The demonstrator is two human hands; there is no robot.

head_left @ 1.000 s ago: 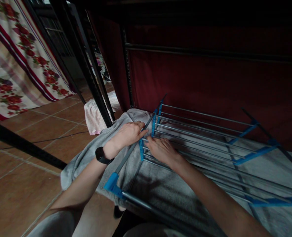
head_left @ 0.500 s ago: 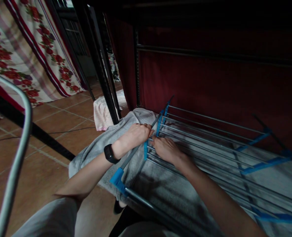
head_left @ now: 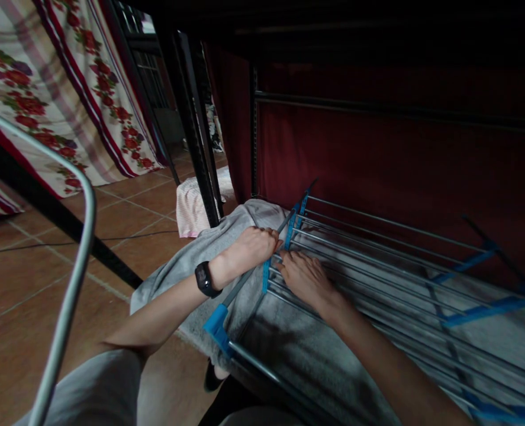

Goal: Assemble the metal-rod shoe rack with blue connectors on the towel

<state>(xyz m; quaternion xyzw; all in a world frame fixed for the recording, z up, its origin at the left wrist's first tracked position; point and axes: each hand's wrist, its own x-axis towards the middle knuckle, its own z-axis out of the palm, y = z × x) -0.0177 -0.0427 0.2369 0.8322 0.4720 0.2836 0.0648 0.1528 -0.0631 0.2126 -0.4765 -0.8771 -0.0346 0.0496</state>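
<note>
A dark red cloth hangs as a wall along the far side, and a flowered curtain hangs at the far left above the brown tiled floor. Low over the floor stands a drying rack with grey rails and blue plastic joints. A grey towel lies beneath the rails and spills over the rack's left end toward the tiles. A black metal post rises just behind that end, with a pale pink cloth on the floor beside it. A curved grey tube crosses the near left corner of the view.

At the rack's left end, by its far corner, the left hand, a black wristband on its wrist, is closed round the slanting side bar, knuckles up. Just beside it the right hand lies palm down on the rails, fingers together and flat, their tips by the blue joint; it grips nothing that I can see.
</note>
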